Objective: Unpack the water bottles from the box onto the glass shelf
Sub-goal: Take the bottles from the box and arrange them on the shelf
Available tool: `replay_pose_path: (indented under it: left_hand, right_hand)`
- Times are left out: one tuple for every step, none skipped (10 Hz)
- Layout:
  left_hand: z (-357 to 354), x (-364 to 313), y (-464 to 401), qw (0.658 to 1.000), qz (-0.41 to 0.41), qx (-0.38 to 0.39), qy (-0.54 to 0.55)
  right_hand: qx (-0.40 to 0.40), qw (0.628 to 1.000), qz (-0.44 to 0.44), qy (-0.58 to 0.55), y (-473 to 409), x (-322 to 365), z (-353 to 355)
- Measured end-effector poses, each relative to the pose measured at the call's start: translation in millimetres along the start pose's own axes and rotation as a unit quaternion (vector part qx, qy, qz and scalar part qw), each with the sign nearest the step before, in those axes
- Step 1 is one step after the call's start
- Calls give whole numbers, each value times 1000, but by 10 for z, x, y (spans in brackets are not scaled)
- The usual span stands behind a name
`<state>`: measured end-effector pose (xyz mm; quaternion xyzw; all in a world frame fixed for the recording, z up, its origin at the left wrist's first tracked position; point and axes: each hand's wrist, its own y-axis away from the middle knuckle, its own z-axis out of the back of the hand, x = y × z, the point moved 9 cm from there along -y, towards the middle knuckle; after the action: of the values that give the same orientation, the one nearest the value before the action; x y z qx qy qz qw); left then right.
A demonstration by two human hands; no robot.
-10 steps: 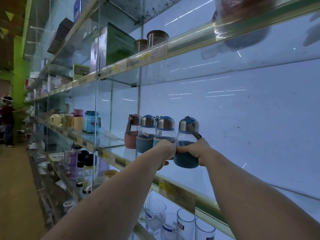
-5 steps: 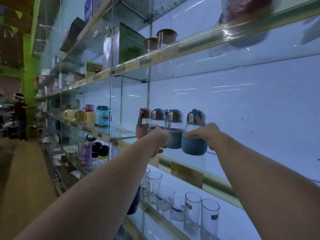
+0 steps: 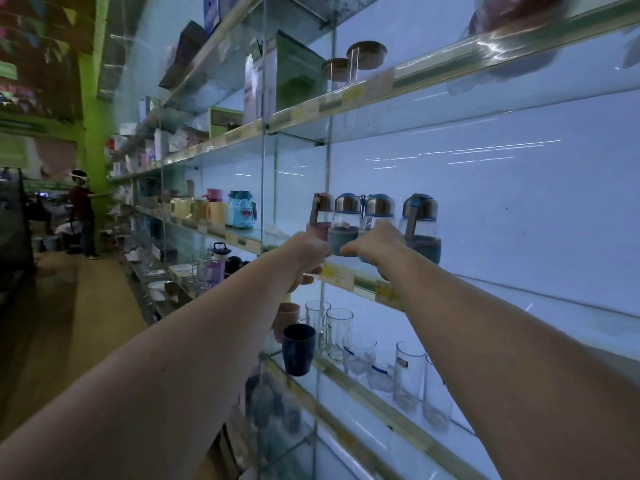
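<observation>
While both forearms run up from the bottom corners twd frame centre, I read the hands as busy at the bottle row. Left hand (image 3: 309, 252) is curled shut at the lip of the glass shelf (image 3: 363, 280), knuckles just below the pink bottle (image 3: 321, 216); can't tell whether it grips anything. Right hand (image 3: 375, 242) is wrapped on the lower sleeve of the third bottle (image 3: 379, 211), thumb reaching across the front of the second bottle (image 3: 346, 220) beside it.

Vs a sec ago: back then the right hand was on the rightmost bottle (image 3: 420, 226), which looked lifted off the glass. That one now stands alone at the right end of the row, centre-right of frame, nobody touching it. So I judge it's placed, and the right hand has shifted one spot left to nudge its neighbours into line. Four bottles are now on the shelf, close together, upright, steel caps up.

No box in view, so I can't say how many are left to unpack. Lots of bare glass to the right of the row, so room isn't the issue.

Lower centre: clear tumblers (image 3: 408, 372) and a dark cup (image 3: 298, 348) sit on the shelf beneath. Far left, mid-height, a person in red (image 3: 81, 216) stands down the aisle, well apart.
</observation>
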<state>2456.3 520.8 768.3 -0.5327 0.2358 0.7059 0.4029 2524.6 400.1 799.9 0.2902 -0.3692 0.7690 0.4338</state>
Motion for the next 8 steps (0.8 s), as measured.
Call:
replay_pose_path:
  left_hand:
    - [283,241,96,999,21,-31,-3]
    - [581,578,232,996,68,-49,-22]
    - [925,956,325,989,107,-81,-62]
    - [1223,1447,481,979,160,-118,-38]
    - [1371,1892,668,970,197,-141,-21]
    - [1463,2443,859,952,263,-155,-12]
    - [1472,2801,987,947,279,-161,-8]
    - [1415,3293,1028,946,293,-138,-25]
  right_hand:
    - [31,999,19,-2,130,107,-362]
    - [76,997,28,-4,277,177,-818]
    - [140,990,29,-4,460,201,-1366]
    - [198,980,29,0,656,184,-1919]
    - [247,969,23,8,882,70,-2396]
    - [303,953,3,-6,1124,-116,-2855]
    - [322,947,-8,5,1289,-353,-3168]
    - [353,935,-34,8,1502,-690,-3511]
